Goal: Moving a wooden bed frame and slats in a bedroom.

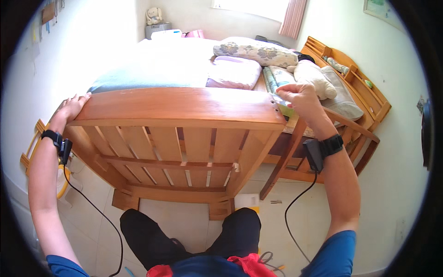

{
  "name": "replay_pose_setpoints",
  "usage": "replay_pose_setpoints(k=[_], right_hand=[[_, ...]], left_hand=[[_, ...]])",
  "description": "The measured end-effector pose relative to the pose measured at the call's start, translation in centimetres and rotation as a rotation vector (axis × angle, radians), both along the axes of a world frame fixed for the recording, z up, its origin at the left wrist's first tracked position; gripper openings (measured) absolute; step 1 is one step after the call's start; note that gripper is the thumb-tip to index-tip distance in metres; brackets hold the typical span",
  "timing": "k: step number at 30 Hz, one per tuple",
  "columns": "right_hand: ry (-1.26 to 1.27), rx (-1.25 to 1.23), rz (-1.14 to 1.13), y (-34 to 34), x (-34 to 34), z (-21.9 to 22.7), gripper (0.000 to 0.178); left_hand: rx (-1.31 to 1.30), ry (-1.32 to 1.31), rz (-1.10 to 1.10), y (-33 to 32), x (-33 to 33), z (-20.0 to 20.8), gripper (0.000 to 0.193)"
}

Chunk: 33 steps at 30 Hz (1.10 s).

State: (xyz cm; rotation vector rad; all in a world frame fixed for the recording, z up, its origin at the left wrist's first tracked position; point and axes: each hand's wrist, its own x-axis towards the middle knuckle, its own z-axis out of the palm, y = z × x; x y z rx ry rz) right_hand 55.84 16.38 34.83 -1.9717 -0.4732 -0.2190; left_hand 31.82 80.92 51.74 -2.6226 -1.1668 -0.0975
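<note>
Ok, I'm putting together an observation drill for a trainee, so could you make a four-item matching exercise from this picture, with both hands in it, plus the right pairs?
Things:
1. Left hand
2. Right hand
3. Curtain
4. Long-eared plush toy

Places, colours or states:
A. Pink, beside the window
B. Raised by the right end of the wooden frame, fingertips drawn together
C. Sitting on a grey box at the back
D. Resting on the left end of the wooden frame

Right pairs: 1-D, 2-B, 3-A, 4-C

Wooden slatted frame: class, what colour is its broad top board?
The board is glossy orange-brown; it shows best in the head view.
</note>
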Motion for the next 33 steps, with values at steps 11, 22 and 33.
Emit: replay_pose_setpoints(k=[11, 22, 33], right_hand=[[0.423, 0.158, 0.113, 0.2, -1.6, -0.1, 0.022], [0.342, -0.003, 0.158, -0.2, -0.1, 1.7, 0.018], [-0.077, -0.183, 0.302, -1.5, -3.2, 0.8, 0.034]], left_hand=[[-0.030, -0.043, -0.020, -0.5, 0.0, 0.2, 0.081], [-0.035, -0.168, -0.083, -1.1, -0.5, -0.7, 0.075], [0.302, -0.301, -0.135, 15.6, -13.0, 3.3, 0.043]])
